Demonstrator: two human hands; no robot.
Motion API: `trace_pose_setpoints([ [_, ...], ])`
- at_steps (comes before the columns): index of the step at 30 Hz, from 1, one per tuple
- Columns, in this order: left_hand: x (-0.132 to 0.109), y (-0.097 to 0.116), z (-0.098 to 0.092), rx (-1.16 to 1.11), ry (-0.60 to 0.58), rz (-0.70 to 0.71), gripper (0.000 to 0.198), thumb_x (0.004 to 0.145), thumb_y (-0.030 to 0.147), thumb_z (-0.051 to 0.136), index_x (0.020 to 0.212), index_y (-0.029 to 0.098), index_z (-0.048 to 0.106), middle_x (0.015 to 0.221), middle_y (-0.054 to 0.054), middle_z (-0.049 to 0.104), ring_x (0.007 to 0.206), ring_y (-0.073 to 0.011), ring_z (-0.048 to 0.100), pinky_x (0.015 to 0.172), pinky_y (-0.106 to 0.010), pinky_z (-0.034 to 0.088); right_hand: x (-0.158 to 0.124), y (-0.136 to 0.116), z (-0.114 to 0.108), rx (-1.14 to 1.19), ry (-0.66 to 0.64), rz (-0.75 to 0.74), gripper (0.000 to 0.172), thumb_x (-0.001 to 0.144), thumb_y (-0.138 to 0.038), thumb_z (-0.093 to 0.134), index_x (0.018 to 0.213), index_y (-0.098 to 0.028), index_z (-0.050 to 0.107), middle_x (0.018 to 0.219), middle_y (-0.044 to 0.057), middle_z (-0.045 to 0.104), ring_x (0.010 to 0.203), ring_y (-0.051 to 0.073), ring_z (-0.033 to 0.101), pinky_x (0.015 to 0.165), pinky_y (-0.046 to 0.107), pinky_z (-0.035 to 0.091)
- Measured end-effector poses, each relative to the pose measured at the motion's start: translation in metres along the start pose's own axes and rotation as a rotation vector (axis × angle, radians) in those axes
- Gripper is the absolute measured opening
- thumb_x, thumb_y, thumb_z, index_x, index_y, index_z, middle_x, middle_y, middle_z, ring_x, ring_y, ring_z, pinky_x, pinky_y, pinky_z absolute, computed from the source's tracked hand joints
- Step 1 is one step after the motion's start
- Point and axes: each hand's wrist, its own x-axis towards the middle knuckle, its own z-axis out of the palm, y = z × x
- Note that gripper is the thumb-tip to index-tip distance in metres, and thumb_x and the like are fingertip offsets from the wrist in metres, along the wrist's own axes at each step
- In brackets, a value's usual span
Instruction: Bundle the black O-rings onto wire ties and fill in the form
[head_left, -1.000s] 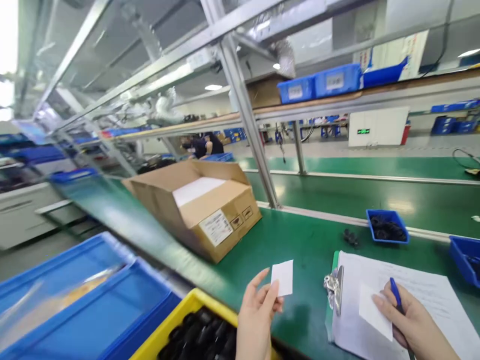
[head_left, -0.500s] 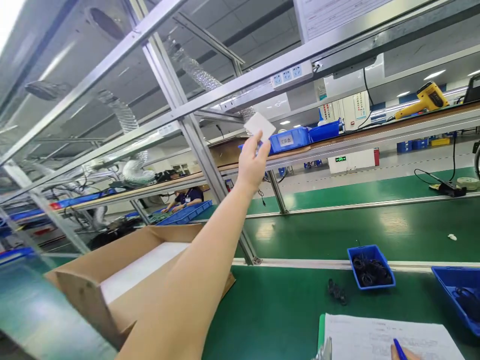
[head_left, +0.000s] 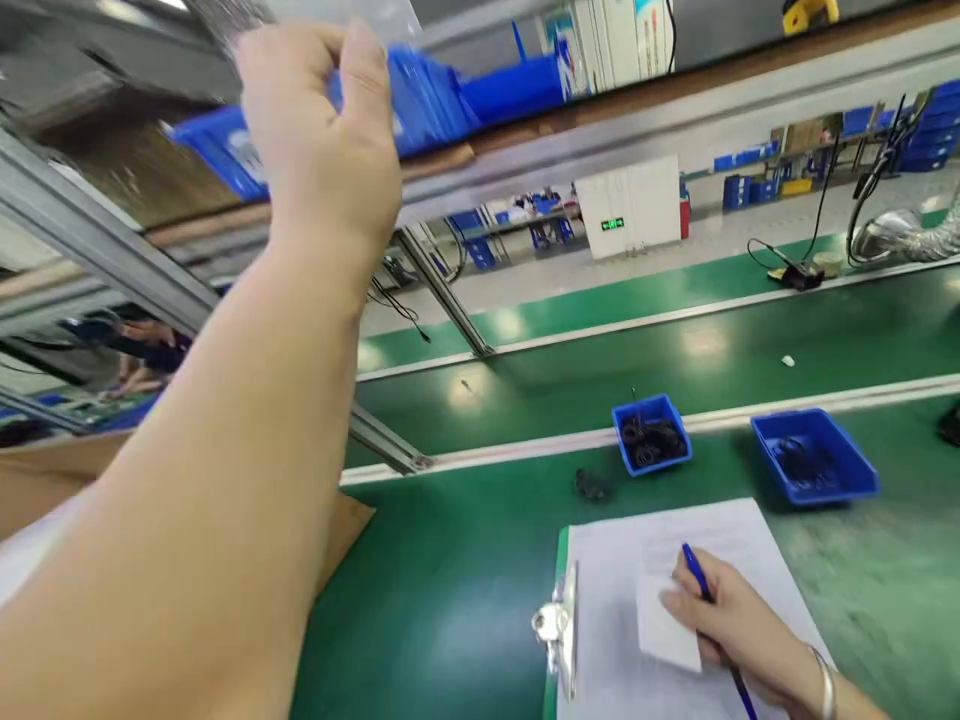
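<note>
My left hand (head_left: 322,130) is raised at the shelf on the upper left, its fingers curled in front of a blue bin (head_left: 431,100). What it grips, if anything, is hidden behind the fingers. Low on the right, my right hand (head_left: 739,620) holds a blue pen (head_left: 696,572) and pinches a white square card (head_left: 664,630). Both are above the printed paper (head_left: 607,560) on a green clipboard with a metal clip (head_left: 553,622).
Two blue trays of black cables, a smaller one (head_left: 667,405) and a larger one (head_left: 847,480), sit behind the clipboard. A black cable bundle (head_left: 592,486) lies nearby. Metal posts (head_left: 442,285) support the shelf. A cardboard box (head_left: 52,465) stands left.
My view has swung down and right. The white card in my left hand earlier no longer shows there. A white card now shows in my right hand with the pen.
</note>
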Motion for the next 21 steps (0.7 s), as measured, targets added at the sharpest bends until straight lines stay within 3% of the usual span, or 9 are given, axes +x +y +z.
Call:
trace_pose_setpoints([
  [1, -0.034, 0.007, -0.005, 0.033, -0.018, 0.086, 0.048, 0.101, 0.041, 0.040, 0.121, 0.001, 0.060, 0.125, -0.005, 0.061, 0.129, -0.0248, 0.045, 0.114, -0.045, 0.025, -0.001, -0.001, -0.002, -0.017, 0.004, -0.017, 0.053, 0.078, -0.060, 0.068, 0.076, -0.025, 0.028, 0.056, -0.012, 0.027, 0.041, 0.005, 0.024, 0.041, 0.019, 0.015],
  [3, -0.115, 0.019, -0.013, -0.020, -0.248, 0.179, 0.042, 0.101, 0.037, 0.039, 0.123, 0.008, 0.060, 0.126, -0.007, 0.061, 0.127, -0.0254, 0.049, 0.111, -0.047, 0.032, -0.001, -0.003, -0.007, -0.132, 0.020, -0.058, 0.046, 0.084, -0.053, 0.062, 0.077, -0.025, 0.027, 0.060, -0.011, 0.030, 0.042, 0.006, 0.028, 0.042, 0.020, 0.020],
  [6, -0.255, 0.026, -0.016, -0.089, -0.631, 0.162, 0.031, 0.093, 0.037, 0.056, 0.118, 0.021, 0.065, 0.116, -0.004, 0.072, 0.105, -0.0229, 0.068, 0.092, -0.037, 0.054, 0.001, -0.006, -0.013, -0.624, 0.099, -0.208, 0.029, 0.090, -0.033, 0.055, 0.075, -0.024, 0.031, 0.064, -0.007, 0.041, 0.053, 0.011, 0.043, 0.051, 0.023, 0.031],
  [8, -0.341, 0.022, -0.014, -0.147, -0.905, -0.073, 0.047, 0.095, 0.038, 0.054, 0.140, 0.025, 0.050, 0.142, -0.009, 0.058, 0.126, -0.0263, 0.058, 0.102, -0.041, 0.050, 0.002, -0.006, -0.015, -1.001, 0.105, -0.263, 0.020, 0.090, -0.021, 0.052, 0.076, -0.023, 0.037, 0.067, -0.004, 0.050, 0.062, 0.015, 0.051, 0.058, 0.025, 0.034],
  [11, -0.437, 0.018, -0.013, -0.139, -1.003, -0.177, 0.074, 0.091, 0.037, 0.060, 0.154, 0.027, 0.024, 0.161, -0.012, 0.027, 0.145, -0.0297, 0.034, 0.111, -0.049, 0.041, 0.000, -0.001, -0.012, -1.253, 0.037, -0.233, 0.012, 0.089, -0.015, 0.052, 0.082, -0.021, 0.046, 0.072, 0.000, 0.060, 0.068, 0.019, 0.060, 0.061, 0.027, 0.035],
  [13, -0.472, 0.018, -0.014, -0.076, -1.016, -0.082, 0.077, 0.090, 0.036, 0.061, 0.155, 0.027, 0.020, 0.161, -0.012, 0.026, 0.148, -0.0306, 0.024, 0.116, -0.054, 0.034, -0.003, 0.001, -0.009, -1.279, 0.025, -0.229, 0.007, 0.091, -0.017, 0.054, 0.086, -0.019, 0.050, 0.076, 0.004, 0.064, 0.074, 0.022, 0.064, 0.064, 0.028, 0.037],
  [16, -0.491, 0.024, -0.015, 0.022, -1.044, 0.043, 0.070, 0.093, 0.040, 0.057, 0.154, 0.024, 0.025, 0.159, -0.011, 0.033, 0.148, -0.0314, 0.022, 0.118, -0.058, 0.027, -0.010, -0.004, -0.008, -1.323, 0.052, -0.234, 0.004, 0.094, -0.021, 0.052, 0.093, -0.018, 0.052, 0.088, 0.009, 0.066, 0.082, 0.025, 0.066, 0.068, 0.030, 0.040],
  [19, -0.494, 0.032, -0.010, 0.112, -1.023, 0.081, 0.066, 0.096, 0.044, 0.048, 0.153, 0.019, 0.026, 0.158, -0.013, 0.036, 0.148, -0.0319, 0.024, 0.117, -0.059, 0.026, -0.019, -0.022, -0.015, -1.288, 0.163, -0.279, 0.020, 0.100, -0.036, 0.045, 0.092, -0.019, 0.052, 0.086, 0.008, 0.065, 0.078, 0.024, 0.064, 0.065, 0.030, 0.040],
  [21, -0.496, 0.039, -0.006, 0.165, -0.994, 0.075, 0.065, 0.098, 0.045, 0.044, 0.153, 0.016, 0.026, 0.157, -0.014, 0.036, 0.148, -0.0323, 0.025, 0.117, -0.059, 0.027, -0.025, -0.038, -0.025, -1.142, 0.229, -0.326, 0.038, 0.102, -0.047, 0.034, 0.083, -0.020, 0.052, 0.071, 0.003, 0.060, 0.067, 0.020, 0.059, 0.062, 0.029, 0.039],
])
